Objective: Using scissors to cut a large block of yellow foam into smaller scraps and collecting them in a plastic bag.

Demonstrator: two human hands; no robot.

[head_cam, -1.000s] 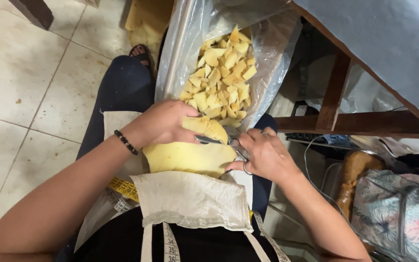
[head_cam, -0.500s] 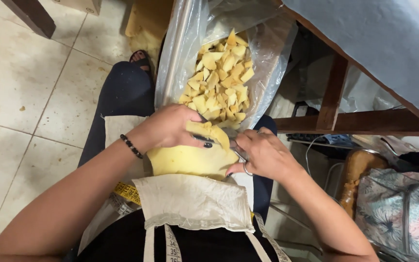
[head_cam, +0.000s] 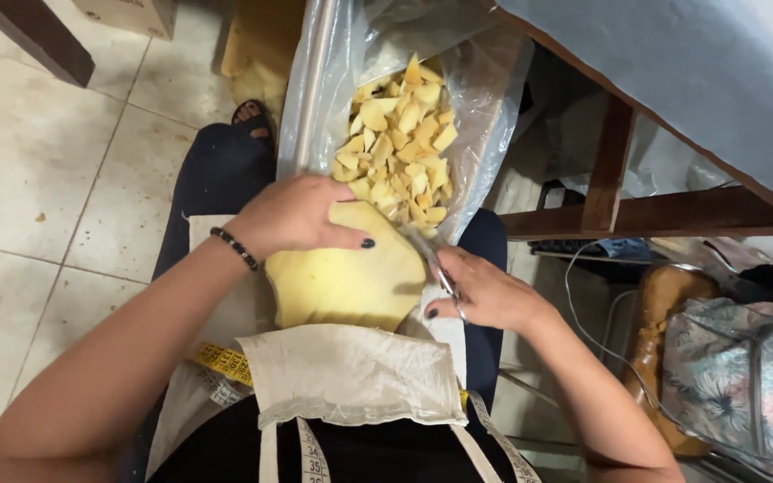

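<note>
1. Foam: a flat pale-yellow foam slab [head_cam: 344,284] is lying on the person's lap, just below the mouth of a clear plastic bag [head_cam: 485,80].
2. Left hand [head_cam: 295,215] is pressing down on the slab's upper edge, fingers spread and curled over it, thumb with a dark-painted nail pointing toward the right side.
3. Right hand [head_cam: 485,291] is sitting at the slab's right edge, fingers closed around the handles of metal scissors [head_cam: 429,259]; the blades are pointing up-left at the slab's top right corner. Cannot tell how far the blades are apart.
4. Small yellow foam chips [head_cam: 397,134] are piling up inside the bag, touching the slab's far edge.
5. A black bead bracelet [head_cam: 233,248] is sitting on the left wrist.
6. A cream cloth apron pocket [head_cam: 351,374] is lying just below the slab, with a yellow measuring tape [head_cam: 223,364] running under it.
7. A wooden table frame [head_cam: 637,210] is standing to the right, and a floral fabric bag [head_cam: 744,385] is lying further right, on the floor.
8. Beige floor tiles [head_cam: 38,179] are showing on the left.
</note>
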